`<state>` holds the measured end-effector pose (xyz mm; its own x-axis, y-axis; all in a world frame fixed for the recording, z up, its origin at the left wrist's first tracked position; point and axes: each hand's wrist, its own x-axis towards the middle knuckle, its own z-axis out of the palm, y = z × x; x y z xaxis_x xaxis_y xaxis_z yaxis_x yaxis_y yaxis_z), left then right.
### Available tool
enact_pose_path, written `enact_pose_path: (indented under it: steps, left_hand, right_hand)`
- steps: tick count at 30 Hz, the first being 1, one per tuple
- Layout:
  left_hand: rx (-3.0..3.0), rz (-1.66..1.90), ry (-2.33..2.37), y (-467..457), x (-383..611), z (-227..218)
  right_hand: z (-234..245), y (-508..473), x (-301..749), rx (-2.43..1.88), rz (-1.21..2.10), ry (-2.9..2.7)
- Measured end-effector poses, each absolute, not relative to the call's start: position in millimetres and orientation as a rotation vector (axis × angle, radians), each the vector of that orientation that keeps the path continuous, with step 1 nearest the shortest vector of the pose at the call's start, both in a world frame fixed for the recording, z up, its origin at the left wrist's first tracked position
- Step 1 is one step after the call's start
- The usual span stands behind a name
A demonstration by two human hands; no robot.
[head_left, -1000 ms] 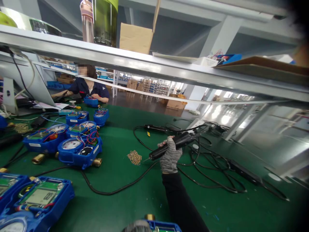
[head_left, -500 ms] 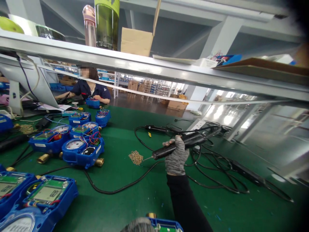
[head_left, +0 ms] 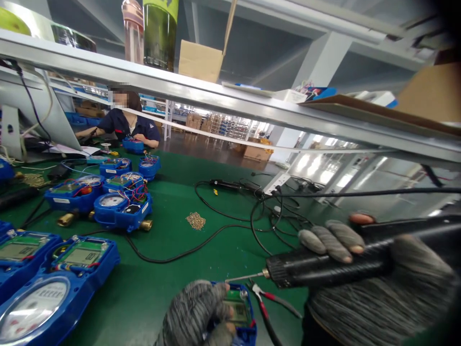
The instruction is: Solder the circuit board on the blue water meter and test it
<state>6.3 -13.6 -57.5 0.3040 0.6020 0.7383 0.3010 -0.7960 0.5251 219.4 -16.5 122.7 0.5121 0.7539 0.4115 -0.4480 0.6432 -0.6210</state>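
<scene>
"What's the biggest thing being handled?"

"The black electric screwdriver (head_left: 297, 271), low on the right. The right hand (head_left: 374, 300) is wrapped around its body. I'd judge it fairly heavy and rigid; the thick middle is the place to hold it, well back from the slim bit (head_left: 245, 277)."

"And the smaller piece?"

"A blue meter (head_left: 250, 300), at the bottom of the view, just below the bit. The left hand (head_left: 196, 310) curls over its left side, fingertips near the bit's tip. Its underside is hidden, so I can't tell whether that hand truly clamps it. The shell should be stiff and a bit slick; the display (head_left: 238, 312) looks fragile, so I'd take it by the plastic side walls."

"What's around them?"

"The green counter (head_left: 151, 288) first, then a long shelf (head_left: 201, 86) spanning it overhead. Two large open meters (head_left: 36, 298) sit near left, smaller-looking ones (head_left: 122, 211) behind them."

"Anything in the way?"

"Black cable (head_left: 169, 260) loops across the middle and could snag. Red-handled cutters (head_left: 265, 310) lie just right of the blue meter, beneath the screwdriver, crowding that side. Smallest, a heap of brassy screws (head_left: 196, 221) lies farther back, well apart from both hands."
</scene>
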Motion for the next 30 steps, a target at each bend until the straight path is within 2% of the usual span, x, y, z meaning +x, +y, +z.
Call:
enact_pose_path:
  steps: [4, 10, 18, 26, 30]
  left_hand:
    - [2.401, 1.57, 0.808, -13.5, 5.8, -58.2]
    - [2.563, 1.789, 0.851, -13.5, 5.8, -32.3]
    - [2.623, 1.822, 0.727, -14.1, 5.2, -6.5]
    - [2.557, 1.799, 0.655, -10.2, 10.5, -15.7]
    - [2.649, 1.797, 0.806, -14.0, 7.3, -27.0]
  right_hand:
    - [127.9, -38.5, 212.9, -0.5, 0.749, -0.733]
    - [121.7, -52.5, 206.3, -0.518, 0.818, -0.756]
    - [109.3, -55.8, 209.9, -0.416, 0.864, -0.837]
    - [115.1, -56.5, 205.4, -0.465, 0.894, -0.898]
    - [119.1, -54.7, 202.3, -0.468, 0.891, -0.917]
